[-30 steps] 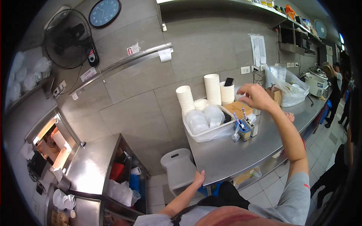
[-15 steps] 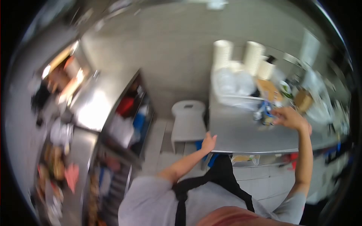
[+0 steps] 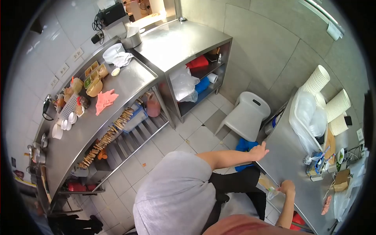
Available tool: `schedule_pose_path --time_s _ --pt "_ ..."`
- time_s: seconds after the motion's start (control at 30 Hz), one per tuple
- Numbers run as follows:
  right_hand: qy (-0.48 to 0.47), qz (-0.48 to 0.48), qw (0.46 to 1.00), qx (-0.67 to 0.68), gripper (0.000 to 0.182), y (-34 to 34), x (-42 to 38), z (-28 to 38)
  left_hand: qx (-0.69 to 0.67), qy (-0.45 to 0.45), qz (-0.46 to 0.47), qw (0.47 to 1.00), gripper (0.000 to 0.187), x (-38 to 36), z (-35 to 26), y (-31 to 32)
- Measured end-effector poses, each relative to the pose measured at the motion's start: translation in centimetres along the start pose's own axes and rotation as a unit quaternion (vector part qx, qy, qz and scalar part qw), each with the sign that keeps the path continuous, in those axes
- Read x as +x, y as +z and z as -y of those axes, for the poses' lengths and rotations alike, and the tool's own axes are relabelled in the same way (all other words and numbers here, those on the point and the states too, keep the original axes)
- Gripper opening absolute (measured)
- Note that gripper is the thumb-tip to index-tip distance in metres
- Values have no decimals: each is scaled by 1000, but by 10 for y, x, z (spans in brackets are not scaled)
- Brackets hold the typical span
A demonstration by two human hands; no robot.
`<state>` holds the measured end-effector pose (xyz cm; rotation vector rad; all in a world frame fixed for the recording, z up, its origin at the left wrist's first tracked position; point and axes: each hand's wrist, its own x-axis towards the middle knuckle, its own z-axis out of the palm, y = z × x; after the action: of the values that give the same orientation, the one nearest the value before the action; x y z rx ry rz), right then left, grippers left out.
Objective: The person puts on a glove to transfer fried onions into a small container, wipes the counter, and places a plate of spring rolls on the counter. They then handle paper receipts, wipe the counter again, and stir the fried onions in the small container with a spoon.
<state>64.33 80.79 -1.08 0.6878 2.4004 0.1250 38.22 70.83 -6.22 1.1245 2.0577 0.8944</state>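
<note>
My left hand (image 3: 259, 152) rests at the edge of the steel table (image 3: 280, 150), its fingers partly stretched out and nothing in them. Farther along the same edge is my right hand (image 3: 287, 187), with its fingers curled downward; whatever they hold, if anything, is hidden. Just beside those fingers, below the tabletop, a clear plastic bag (image 3: 271, 192) shows. On the table stands a small blue-and-white container (image 3: 315, 168) holding thin items, apart from both hands. A white tray (image 3: 294, 117) with plastic-wrapped contents sits toward the far end.
Stacked paper bowls (image 3: 316, 80) stand by the wall. A cardboard box (image 3: 342, 180) lies on the table's right side. A white stool (image 3: 248, 113) is on the floor beyond the table. Across the aisle, a steel counter (image 3: 88, 125) carries sauce containers and a pink cloth (image 3: 105, 101).
The view has swung left, showing more of the opposite counter. My right hand has left the blue items on the table and come back to the front edge. My left hand stays at the edge.
</note>
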Motion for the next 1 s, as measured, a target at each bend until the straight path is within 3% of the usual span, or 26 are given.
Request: schedule_pose_path --time_s 0.07,0.1,0.17,0.2,0.27,0.33,0.4,0.47,0.5,0.53,0.67,0.73,0.8,1.0 --pt "115 -39 992 28 26 -15 -6 13 0 -8 67 998 56 -4 -3 -13" --pt "112 -37 993 29 26 -2 4 3 0 -11 69 998 56 -4 2 -19" --pt "130 49 987 81 24 22 23 -13 37 70 149 986 60 -5 18 -29" --pt "129 52 987 82 24 27 28 -17 37 69 151 985 60 -7 33 -30" --pt "151 153 968 130 24 -9 22 -8 2 114 124 986 63 -9 70 -40" --pt "146 166 969 112 25 -28 14 -1 -6 148 39 988 63 -21 111 -66" --pt "138 180 969 94 26 -23 24 -3 -47 58 36 997 55 -36 138 -117" --pt "135 205 964 101 26 5 37 -20 -68 103 -65 990 45 -31 192 -155" --pt "132 203 965 97 26 8 37 -22 -100 21 -86 991 36 -42 179 -192" --pt "131 216 959 127 28 7 36 -25 -102 15 -163 981 21 -38 187 -218" --pt "116 285 943 127 31 14 45 -36 53 77 -406 909 21 -18 174 -334" --pt "110 328 928 137 28 24 50 -41 86 71 -447 888 24 -8 149 -388" --pt "110 362 913 154 26 17 59 -41 83 148 -491 855 20 7 135 -437" --pt "79 283 923 249 25 -47 83 0 87 143 -570 805 13 53 123 -582"
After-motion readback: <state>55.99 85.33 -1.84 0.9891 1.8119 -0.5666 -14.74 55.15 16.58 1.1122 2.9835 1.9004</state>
